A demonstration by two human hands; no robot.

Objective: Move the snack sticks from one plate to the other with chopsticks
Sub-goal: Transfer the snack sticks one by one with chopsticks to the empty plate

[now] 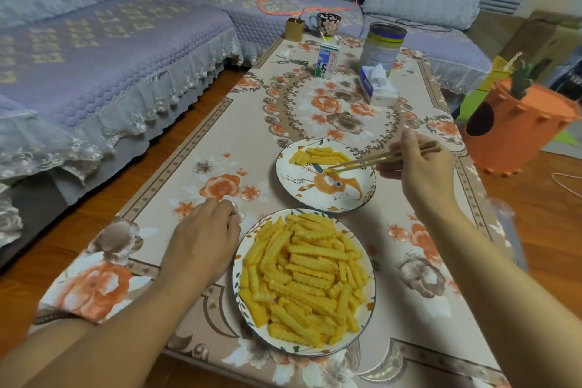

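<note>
The near plate (241,302) is piled with yellow crinkled snack sticks (308,277). Behind it stands the far plate (349,201), painted with an orange animal, and a few snack sticks (318,155) lie along its back part. My right hand (419,167) grips wooden chopsticks (362,164) to the right of the far plate. Their tips reach over that plate's middle and sit at a small snack stick (330,171). Left of the near plate, my left hand (204,239) rests on the tablecloth with its fingers curled under, holding nothing.
On the floral-cloth table (220,151) further back stand a milk carton (327,61), a tissue pack (379,86), a tin can (382,46), a mug (327,23) and a small brown box (295,29). A sofa (94,57) runs along the left. An orange pot (516,126) sits right.
</note>
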